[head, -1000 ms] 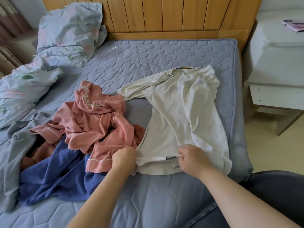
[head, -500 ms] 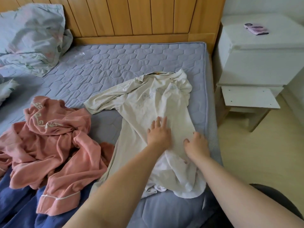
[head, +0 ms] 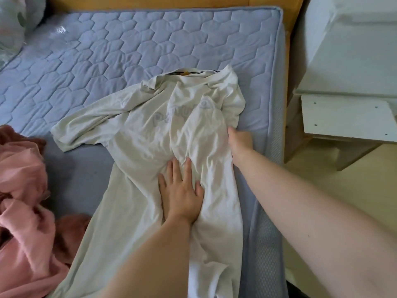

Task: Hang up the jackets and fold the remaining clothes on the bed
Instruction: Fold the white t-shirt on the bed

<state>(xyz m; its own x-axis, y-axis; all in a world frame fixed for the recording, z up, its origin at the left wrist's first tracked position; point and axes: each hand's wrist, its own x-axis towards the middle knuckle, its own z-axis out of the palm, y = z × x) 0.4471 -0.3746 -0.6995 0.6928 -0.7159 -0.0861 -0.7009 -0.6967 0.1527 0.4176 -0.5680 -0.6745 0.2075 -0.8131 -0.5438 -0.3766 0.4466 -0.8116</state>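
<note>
Left hand (head: 181, 194) flat on white shirt (head: 137, 130) middle.

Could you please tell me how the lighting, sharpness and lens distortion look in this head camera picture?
Head view: soft, even daylight, only faint shadows beside the left hand on the white shirt; the white nightstand is nearly blown out; same view, wide-angle bending curves the mattress edge, and the pink garment at the left border looks slightly smeared.
</note>
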